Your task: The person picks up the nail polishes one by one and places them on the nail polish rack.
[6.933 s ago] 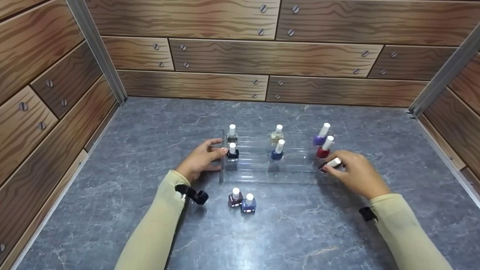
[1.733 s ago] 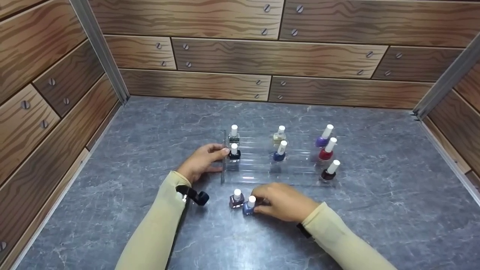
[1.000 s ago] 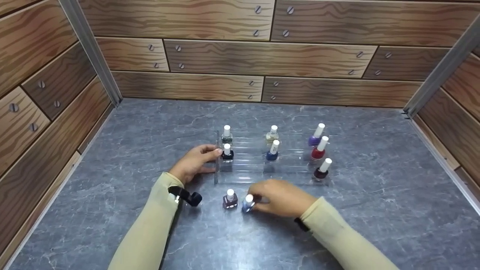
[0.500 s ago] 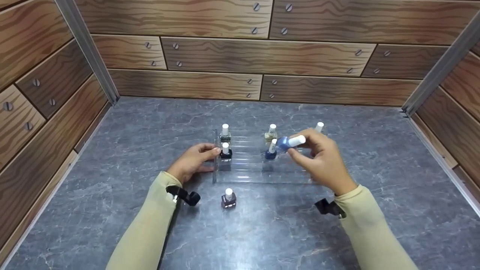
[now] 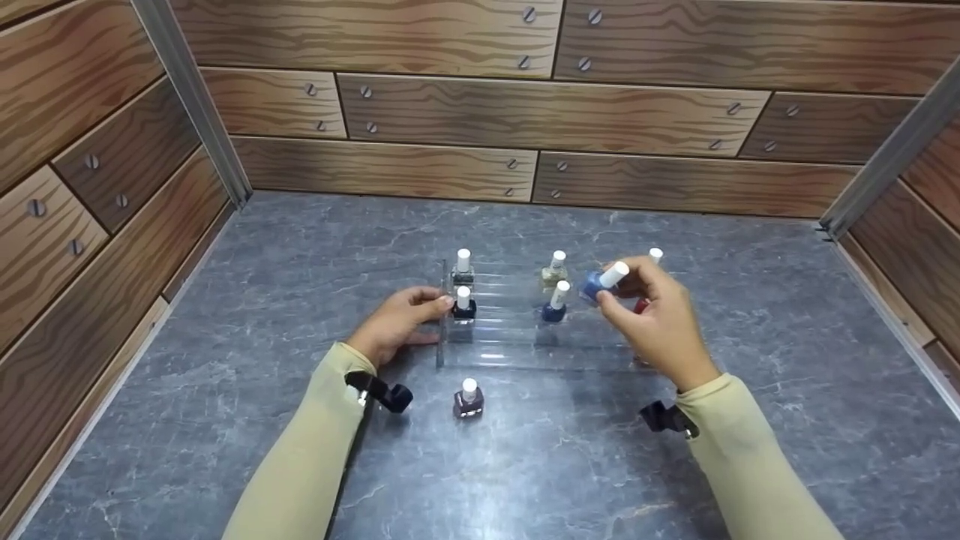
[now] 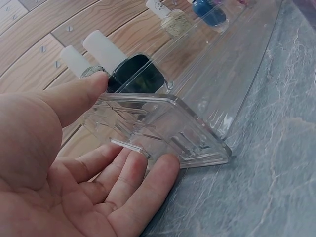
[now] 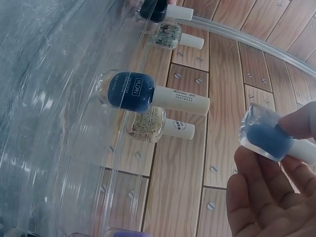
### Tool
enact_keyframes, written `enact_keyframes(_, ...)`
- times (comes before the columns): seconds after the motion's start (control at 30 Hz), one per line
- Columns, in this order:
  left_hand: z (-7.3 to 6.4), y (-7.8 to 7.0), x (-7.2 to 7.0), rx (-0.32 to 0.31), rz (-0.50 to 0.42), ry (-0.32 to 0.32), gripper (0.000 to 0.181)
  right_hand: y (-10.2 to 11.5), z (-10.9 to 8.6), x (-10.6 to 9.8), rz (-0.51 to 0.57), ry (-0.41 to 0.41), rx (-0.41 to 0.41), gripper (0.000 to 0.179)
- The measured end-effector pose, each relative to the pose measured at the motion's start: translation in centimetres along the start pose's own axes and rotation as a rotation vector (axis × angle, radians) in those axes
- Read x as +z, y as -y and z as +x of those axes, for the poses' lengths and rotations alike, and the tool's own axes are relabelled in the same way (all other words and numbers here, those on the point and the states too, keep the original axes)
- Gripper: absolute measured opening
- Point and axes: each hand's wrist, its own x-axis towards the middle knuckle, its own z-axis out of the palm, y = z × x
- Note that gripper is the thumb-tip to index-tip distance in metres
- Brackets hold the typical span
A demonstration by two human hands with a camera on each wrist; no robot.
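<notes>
My right hand (image 5: pixel 664 322) pinches a light-blue nail polish bottle (image 5: pixel 595 286) between thumb and fingers, raised above the right part of a clear stepped display rack (image 5: pixel 495 356). The bottle's white cap tilts up to the right. With thumb and fingers, my left hand (image 5: pixel 397 322) holds the rack's left end panel (image 6: pixel 163 133). On the rack stand a black bottle (image 5: pixel 464 309), a glitter bottle (image 5: pixel 463 276), a dark-blue bottle (image 5: pixel 554 310) and a pale gold glitter bottle (image 5: pixel 554 275). My right hand mostly hides a red bottle (image 5: pixel 641 305) and others at the right end.
A dark plum nail polish bottle (image 5: pixel 469 403) stands on the grey marbled table (image 5: pixel 300 247) in front of the rack. Wood-patterned walls (image 5: pixel 442 112) enclose the back and sides.
Earlier, my right hand left a dark bottle on the rack's front right. Since then it has taken the light-blue bottle from beside the plum one and lifted it over the rack. The left hand stays.
</notes>
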Motion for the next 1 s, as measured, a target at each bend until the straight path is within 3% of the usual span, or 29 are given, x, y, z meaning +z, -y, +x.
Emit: enact_keyframes(1.0,0.2,0.2,-0.1,-0.011,-0.027,0.005,0.052,-1.3,0.0,0.4,-0.064,0.174,0.062,0.021)
